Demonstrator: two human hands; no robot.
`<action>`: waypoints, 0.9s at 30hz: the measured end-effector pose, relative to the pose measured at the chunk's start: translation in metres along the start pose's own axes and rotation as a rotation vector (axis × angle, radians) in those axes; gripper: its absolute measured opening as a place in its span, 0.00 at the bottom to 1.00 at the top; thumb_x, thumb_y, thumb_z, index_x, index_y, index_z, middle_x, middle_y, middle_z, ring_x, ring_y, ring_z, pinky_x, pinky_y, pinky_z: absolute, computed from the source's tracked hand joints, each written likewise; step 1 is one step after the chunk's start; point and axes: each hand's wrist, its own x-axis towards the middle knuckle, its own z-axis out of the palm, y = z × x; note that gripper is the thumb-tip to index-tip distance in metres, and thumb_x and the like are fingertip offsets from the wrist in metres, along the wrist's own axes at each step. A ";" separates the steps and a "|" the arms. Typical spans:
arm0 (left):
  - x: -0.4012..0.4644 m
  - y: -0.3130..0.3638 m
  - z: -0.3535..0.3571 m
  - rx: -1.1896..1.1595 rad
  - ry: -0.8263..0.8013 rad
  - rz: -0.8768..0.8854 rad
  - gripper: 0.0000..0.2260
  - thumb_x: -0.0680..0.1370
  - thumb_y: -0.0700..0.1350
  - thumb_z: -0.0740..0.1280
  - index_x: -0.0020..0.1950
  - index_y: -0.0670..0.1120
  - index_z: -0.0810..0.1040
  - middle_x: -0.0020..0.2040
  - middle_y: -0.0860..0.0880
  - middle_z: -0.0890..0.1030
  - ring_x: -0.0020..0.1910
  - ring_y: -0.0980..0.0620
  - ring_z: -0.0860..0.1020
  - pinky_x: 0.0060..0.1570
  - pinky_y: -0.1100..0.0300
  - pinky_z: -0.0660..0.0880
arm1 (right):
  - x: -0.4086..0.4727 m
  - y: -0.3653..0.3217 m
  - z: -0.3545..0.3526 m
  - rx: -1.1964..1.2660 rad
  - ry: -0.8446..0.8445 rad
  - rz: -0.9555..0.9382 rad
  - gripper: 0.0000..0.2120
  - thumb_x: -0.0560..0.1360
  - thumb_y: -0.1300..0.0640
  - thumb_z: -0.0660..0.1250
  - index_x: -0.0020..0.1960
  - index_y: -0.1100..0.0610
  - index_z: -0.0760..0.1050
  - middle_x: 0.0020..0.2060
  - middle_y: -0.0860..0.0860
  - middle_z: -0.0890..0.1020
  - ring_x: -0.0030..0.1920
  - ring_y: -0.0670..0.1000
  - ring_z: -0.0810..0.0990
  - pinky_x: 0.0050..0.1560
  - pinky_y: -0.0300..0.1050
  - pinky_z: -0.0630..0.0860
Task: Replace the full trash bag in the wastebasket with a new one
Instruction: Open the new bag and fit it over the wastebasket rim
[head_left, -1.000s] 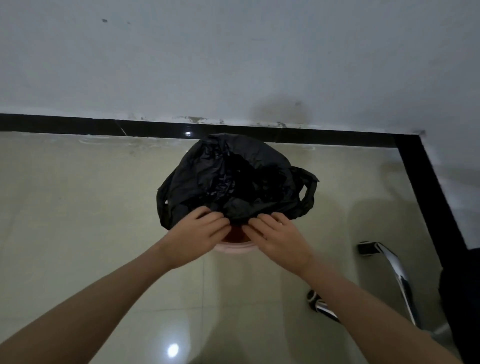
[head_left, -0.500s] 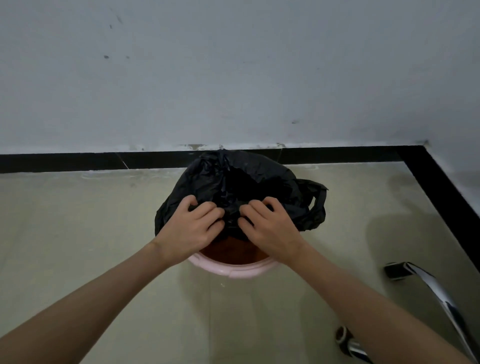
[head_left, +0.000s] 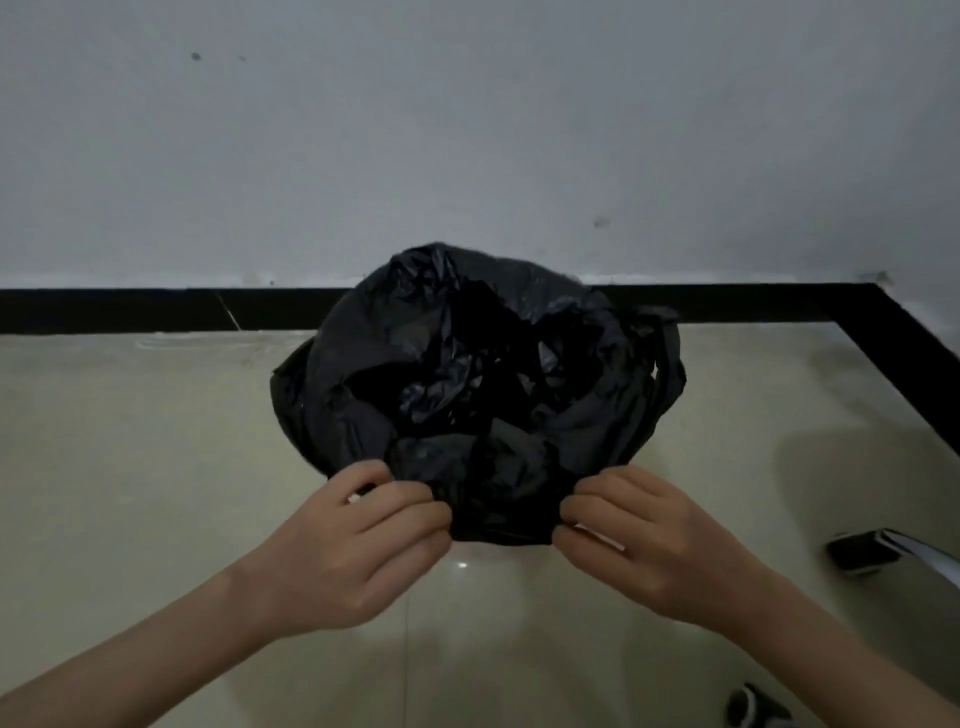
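A crumpled black trash bag (head_left: 467, 384) covers the whole top of the wastebasket, which stands on the floor close to the wall; the basket itself is hidden under the plastic. My left hand (head_left: 358, 545) pinches the bag's near edge at its left side. My right hand (head_left: 654, 540) pinches the same edge further right. The plastic is stretched between the two hands over the near rim. A bag handle loop (head_left: 667, 358) hangs at the right side.
Shiny beige floor tiles (head_left: 130, 467) run to a black skirting strip (head_left: 130, 310) under a grey wall. A chrome chair leg with a black foot (head_left: 862, 553) lies at the right, another black foot (head_left: 753, 709) at the bottom right.
My hands have moved apart and pulled the bag's near edge down over the pink rim, which showed half a second ago and is now covered. The camera has moved closer.
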 end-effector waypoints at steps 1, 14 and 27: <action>-0.003 0.002 0.004 0.005 0.004 -0.015 0.04 0.78 0.41 0.60 0.46 0.42 0.73 0.42 0.44 0.85 0.47 0.48 0.75 0.44 0.54 0.71 | -0.008 -0.006 0.004 0.001 -0.024 0.000 0.02 0.74 0.64 0.66 0.44 0.59 0.74 0.40 0.55 0.81 0.42 0.54 0.78 0.46 0.45 0.75; -0.043 -0.004 0.008 0.080 -0.107 -0.078 0.04 0.78 0.40 0.60 0.46 0.41 0.73 0.39 0.41 0.84 0.44 0.45 0.73 0.46 0.56 0.68 | -0.032 -0.019 0.033 -0.017 -0.030 0.112 0.08 0.76 0.64 0.63 0.42 0.60 0.80 0.40 0.53 0.84 0.40 0.54 0.81 0.41 0.45 0.77; -0.018 -0.151 0.003 0.080 -0.474 -0.182 0.25 0.73 0.36 0.52 0.70 0.46 0.63 0.71 0.49 0.66 0.69 0.50 0.67 0.66 0.66 0.56 | -0.025 0.120 0.014 -0.330 -0.331 0.336 0.31 0.65 0.68 0.74 0.65 0.61 0.69 0.61 0.61 0.77 0.64 0.60 0.74 0.61 0.54 0.72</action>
